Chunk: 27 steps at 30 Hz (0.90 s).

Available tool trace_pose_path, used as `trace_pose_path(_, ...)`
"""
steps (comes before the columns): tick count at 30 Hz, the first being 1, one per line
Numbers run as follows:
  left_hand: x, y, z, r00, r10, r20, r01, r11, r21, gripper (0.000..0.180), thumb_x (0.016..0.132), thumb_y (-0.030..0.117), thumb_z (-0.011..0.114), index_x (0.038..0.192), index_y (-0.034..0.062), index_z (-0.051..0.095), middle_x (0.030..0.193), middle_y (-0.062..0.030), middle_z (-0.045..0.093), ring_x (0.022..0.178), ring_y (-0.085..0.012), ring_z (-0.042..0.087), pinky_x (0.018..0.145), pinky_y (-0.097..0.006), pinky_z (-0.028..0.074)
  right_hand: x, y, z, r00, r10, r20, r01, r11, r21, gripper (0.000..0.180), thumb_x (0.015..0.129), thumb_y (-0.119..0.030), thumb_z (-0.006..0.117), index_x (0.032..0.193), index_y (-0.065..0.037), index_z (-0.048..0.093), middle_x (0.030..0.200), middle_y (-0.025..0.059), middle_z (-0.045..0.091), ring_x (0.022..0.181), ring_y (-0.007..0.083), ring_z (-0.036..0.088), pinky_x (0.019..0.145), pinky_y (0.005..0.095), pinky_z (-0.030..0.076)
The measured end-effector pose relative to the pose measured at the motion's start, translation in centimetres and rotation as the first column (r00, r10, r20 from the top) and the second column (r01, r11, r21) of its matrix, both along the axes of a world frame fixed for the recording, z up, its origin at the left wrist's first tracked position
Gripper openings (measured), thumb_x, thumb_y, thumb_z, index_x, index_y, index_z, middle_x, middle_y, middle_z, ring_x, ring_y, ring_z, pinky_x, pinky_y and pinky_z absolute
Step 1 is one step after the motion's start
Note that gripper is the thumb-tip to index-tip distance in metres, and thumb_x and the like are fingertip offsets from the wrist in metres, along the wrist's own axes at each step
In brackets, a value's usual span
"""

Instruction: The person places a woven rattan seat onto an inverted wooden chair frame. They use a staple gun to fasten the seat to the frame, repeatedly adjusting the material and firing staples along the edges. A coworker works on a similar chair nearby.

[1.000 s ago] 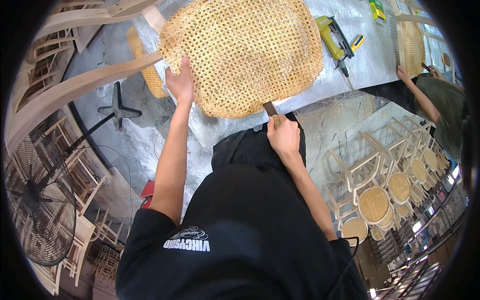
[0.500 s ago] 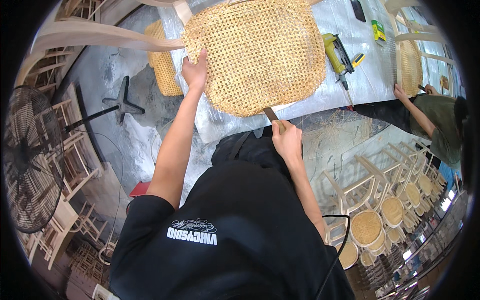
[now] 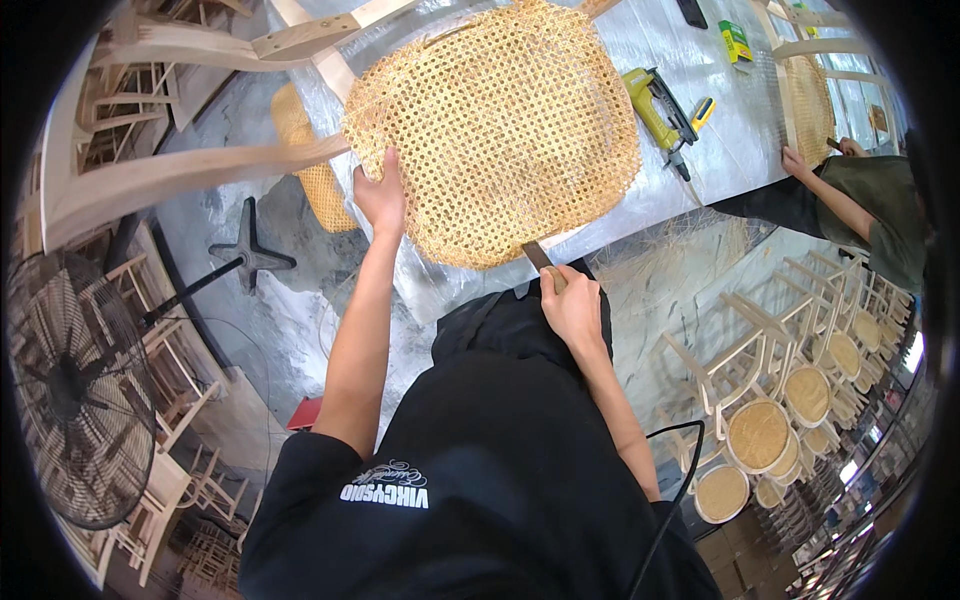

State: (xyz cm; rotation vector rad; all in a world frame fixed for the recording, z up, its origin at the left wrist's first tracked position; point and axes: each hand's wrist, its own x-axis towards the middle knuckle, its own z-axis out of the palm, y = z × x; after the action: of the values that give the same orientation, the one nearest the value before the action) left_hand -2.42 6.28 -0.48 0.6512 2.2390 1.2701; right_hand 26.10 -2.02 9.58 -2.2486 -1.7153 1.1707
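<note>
1. The person is working the near rim of a woven cane seat panel (image 3: 495,125), which is lying on a silver-covered table (image 3: 700,140) at about 12 o'clock from the body.
2. The left hand (image 3: 380,195) is pressing down on the panel's 9 o'clock edge, fingers spread flat over the weave, thumb tucked at the rim.
3. The right hand (image 3: 572,305) is closing its fingers round a dark narrow tool (image 3: 537,255), whose tip is meeting the cane at the panel's 6 o'clock edge.
4. Judging by this, the trimming or tucking of the cane edge is under way; the next move is likely calling for steady downward pressure from the left hand while the tool travels along the rim.
5. Room is tight at 9 to 11 o'clock, where a pale wooden chair frame (image 3: 180,170) is crossing just beside the panel.
6. A yellow nail gun (image 3: 660,115) is lying near the panel at 2 o'clock, apart from it.
7. Another person's arm (image 3: 825,195) is working at 3 o'clock, well apart.
</note>
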Motion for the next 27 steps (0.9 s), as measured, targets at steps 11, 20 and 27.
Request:
trace_pose_path(11,0.4,0.6,0.9,0.999,-0.018,0.038,0.017,0.999,0.035,0.042,0.095,0.025,0.073,0.118,-0.0086,0.061,0.111,-0.0168,0.072,0.101,-0.0216,0.067,0.092,-0.035,0.050,-2.2,1.9,1.6,0.995,-0.043,0.091,0.056,0.988,-0.143,0.031,0.094,-0.029,0.063,0.095,0.001,0.072,0.083,0.0297,0.069,0.083,0.0484,0.068,0.076,0.0537,0.056)
trace_pose_path(20,0.0,0.3,-0.1,0.997,-0.045,0.063,0.043,0.999,0.022,0.046,0.097,0.022,0.071,0.126,-0.0110,0.056,0.115,-0.0175,0.069,0.102,-0.0202,0.064,0.093,-0.034,0.049,-1.8,3.7,1.2,0.992,0.043,0.122,-0.021,0.984,-0.178,0.027,0.093,-0.027,0.066,0.087,-0.001,0.068,0.081,0.0265,0.069,0.081,0.0485,0.067,0.072,0.0550,0.056)
trace_pose_path(27,-0.5,-0.3,-2.2,0.999,-0.012,0.035,0.012,1.000,0.010,0.043,0.099,0.021,0.069,0.127,-0.0085,0.056,0.115,-0.0136,0.069,0.103,-0.0179,0.065,0.092,-0.032,0.051,-4.4,2.4,-0.1,0.980,0.059,0.192,-0.029,0.987,-0.157,0.031,0.093,-0.026,0.065,0.084,0.004,0.067,0.072,0.0285,0.067,0.072,0.0472,0.069,0.066,0.0525,0.058)
